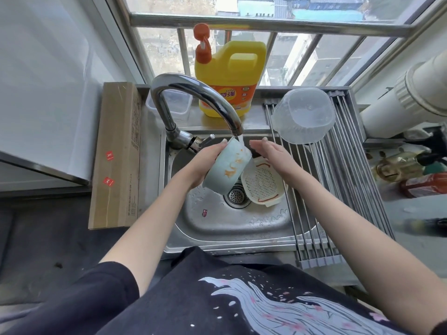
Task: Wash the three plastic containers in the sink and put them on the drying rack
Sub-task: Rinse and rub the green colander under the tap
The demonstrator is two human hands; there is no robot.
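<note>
The sink (pixel 232 223) lies below both hands, and the drying rack (pixel 338 189) lies beyond the right fingertips with a clear container (pixel 303 116) upside down on it. The faucet (pixel 193 97) runs water just past the fingers. The left hand (pixel 205 163) grips a stained pale blue container (pixel 226 166) under the stream. A cream container (pixel 261 182) sits beneath the right hand (pixel 273 155), whose fingers are straight and hold nothing.

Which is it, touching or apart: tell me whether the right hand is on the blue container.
Apart. The head view shows the right hand open beside the blue container, with dark sink visible between them; only the left hand grips it.
</note>
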